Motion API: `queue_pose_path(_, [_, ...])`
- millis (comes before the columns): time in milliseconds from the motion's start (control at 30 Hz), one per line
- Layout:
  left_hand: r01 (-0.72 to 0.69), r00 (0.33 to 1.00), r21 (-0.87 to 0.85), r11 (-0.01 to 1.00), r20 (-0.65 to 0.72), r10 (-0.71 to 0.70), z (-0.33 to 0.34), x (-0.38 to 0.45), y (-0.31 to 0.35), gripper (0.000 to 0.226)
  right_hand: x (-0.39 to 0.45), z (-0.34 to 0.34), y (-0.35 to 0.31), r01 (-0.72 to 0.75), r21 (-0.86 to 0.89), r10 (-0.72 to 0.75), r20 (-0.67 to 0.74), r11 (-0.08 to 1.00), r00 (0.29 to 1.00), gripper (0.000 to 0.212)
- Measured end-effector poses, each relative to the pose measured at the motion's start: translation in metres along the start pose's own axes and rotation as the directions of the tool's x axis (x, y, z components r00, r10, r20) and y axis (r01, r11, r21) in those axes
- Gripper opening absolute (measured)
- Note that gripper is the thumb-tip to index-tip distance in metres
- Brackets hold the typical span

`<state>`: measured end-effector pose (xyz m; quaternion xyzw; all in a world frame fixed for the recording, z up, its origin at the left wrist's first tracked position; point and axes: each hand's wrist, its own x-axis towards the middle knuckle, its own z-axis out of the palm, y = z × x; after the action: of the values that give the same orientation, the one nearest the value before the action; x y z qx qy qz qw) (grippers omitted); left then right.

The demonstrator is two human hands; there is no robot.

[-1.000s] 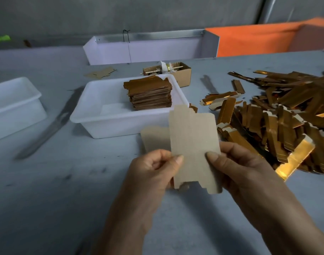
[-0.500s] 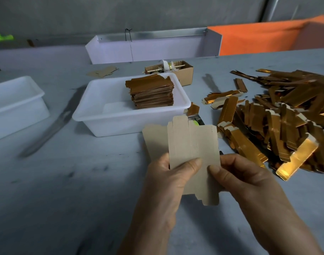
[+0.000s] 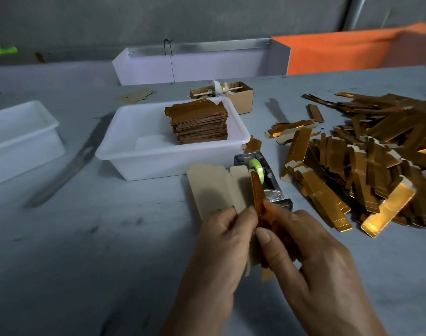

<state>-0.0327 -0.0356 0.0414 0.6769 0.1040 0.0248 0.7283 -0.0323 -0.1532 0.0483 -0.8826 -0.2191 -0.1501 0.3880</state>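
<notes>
Both hands hold one flat card box blank [image 3: 241,187], brown on one face and gold foil on the other. It is partly folded, so its gold edge stands up between the thumbs. My left hand [image 3: 221,243] pinches the brown side and my right hand [image 3: 304,251] pinches the gold side. A second brown blank [image 3: 207,187] lies flat on the table just behind them. A tape dispenser [image 3: 267,180] with a green roll stands right behind the held blank.
A white tub [image 3: 124,151] holds a stack of flat blanks [image 3: 199,122]. A heap of folded gold pieces [image 3: 364,161] covers the table's right side. Another white tub [image 3: 20,137] stands at the left, a small cardboard box [image 3: 241,95] behind.
The blank was held flat with its brown face toward me; now it is folded along a crease and its gold side shows. The tape dispenser behind it has come into sight.
</notes>
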Motion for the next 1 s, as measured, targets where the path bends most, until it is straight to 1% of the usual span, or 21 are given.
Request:
queue_pose_path(67, [-0.028, 0.996, 0.014, 1.000, 0.083, 0.027, -0.002, -0.002, 0.005, 0.034, 0.000, -0.001, 0.000, -0.008, -0.022, 0.008, 0.012, 1.000, 1.000, 0.051])
queue_pose_path(133, [-0.075, 0.994, 0.066, 0.995, 0.089, 0.069, -0.003, -0.003, 0.005, 0.027, -0.001, -0.002, 0.000, -0.028, -0.027, 0.030, 0.045, 0.999, 0.999, 0.049])
queue_pose_path(167, [-0.086, 0.994, 0.091, 0.992, 0.072, 0.080, -0.005, -0.004, 0.003, 0.022, -0.001, -0.002, -0.001, -0.068, 0.012, 0.067, 0.078, 0.998, 0.995, 0.050])
queue_pose_path(200, [-0.083, 0.995, 0.120, 0.989, 0.064, 0.076, -0.007, -0.004, 0.002, 0.020, -0.001, -0.004, -0.002, -0.143, 0.091, 0.133, 0.109, 0.986, 0.985, 0.050])
queue_pose_path(267, [-0.051, 0.993, 0.168, 0.984, 0.112, 0.032, -0.010, -0.005, 0.003, 0.028, 0.002, -0.008, 0.002, -0.330, 0.271, 0.301, 0.143, 0.904, 0.943, 0.046])
queue_pose_path(300, [-0.026, 0.989, 0.194, 0.981, 0.147, -0.003, -0.012, -0.007, 0.005, 0.032, 0.004, -0.011, 0.006, -0.390, 0.325, 0.362, 0.147, 0.861, 0.921, 0.046])
queue_pose_path(333, [-0.002, 0.982, 0.206, 0.978, 0.183, -0.037, -0.013, -0.008, 0.007, 0.030, 0.007, -0.014, 0.009, -0.442, 0.382, 0.406, 0.174, 0.812, 0.897, 0.046])
queue_pose_path(367, [0.021, 0.974, 0.209, 0.978, 0.215, -0.067, -0.014, -0.009, 0.009, 0.025, 0.010, -0.017, 0.012, -0.492, 0.460, 0.433, 0.236, 0.739, 0.870, 0.044])
queue_pose_path(433, [0.055, 0.958, 0.209, 0.976, 0.265, -0.110, -0.012, -0.010, 0.011, 0.019, 0.015, -0.020, 0.015, -0.575, 0.583, 0.424, 0.389, 0.574, 0.818, 0.033])
queue_pose_path(467, [0.071, 0.955, 0.193, 0.979, 0.271, -0.123, -0.010, -0.011, 0.012, 0.018, 0.017, -0.020, 0.015, -0.591, 0.608, 0.413, 0.423, 0.531, 0.806, 0.027])
queue_pose_path(533, [0.109, 0.963, 0.149, 0.983, 0.228, -0.141, -0.009, -0.010, 0.011, 0.016, 0.020, -0.017, 0.016, -0.595, 0.636, 0.419, 0.426, 0.492, 0.802, 0.023])
queue_pose_path(600, [0.098, 0.982, 0.157, 0.983, 0.146, -0.121, -0.010, -0.008, 0.008, 0.013, 0.020, -0.014, 0.017, -0.591, 0.642, 0.435, 0.408, 0.489, 0.803, 0.026])
queue_pose_path(667, [0.046, 0.996, 0.156, 0.987, 0.064, -0.056, -0.008, -0.007, 0.005, 0.005, 0.021, -0.011, 0.017, -0.585, 0.634, 0.454, 0.380, 0.506, 0.806, 0.029])
queue_pose_path(767, [-0.053, 0.994, 0.211, 0.976, -0.086, 0.073, -0.003, -0.007, -0.001, 0.009, 0.022, -0.009, 0.016, -0.569, 0.636, 0.474, 0.338, 0.522, 0.813, 0.017])
queue_pose_path(833, [-0.111, 0.972, 0.259, 0.960, -0.173, 0.159, 0.003, -0.007, -0.005, 0.005, 0.022, -0.007, 0.016, -0.554, 0.633, 0.487, 0.301, 0.541, 0.820, 0.013])
queue_pose_path(900, [-0.160, 0.933, 0.358, 0.920, -0.249, 0.259, 0.009, -0.008, -0.009, 0.007, 0.022, -0.005, 0.017, -0.542, 0.644, 0.512, 0.259, 0.540, 0.819, 0.009])
queue_pose_path(967, [-0.198, 0.885, 0.499, 0.844, -0.278, 0.372, 0.013, -0.010, -0.010, 0.012, 0.021, -0.002, 0.016, -0.530, 0.662, 0.528, 0.232, 0.530, 0.817, 0.008])
queue_pose_path(1000, [-0.219, 0.864, 0.578, 0.786, -0.259, 0.431, 0.015, -0.012, -0.008, 0.014, 0.020, -0.001, 0.016, -0.527, 0.664, 0.532, 0.224, 0.530, 0.817, 0.007])
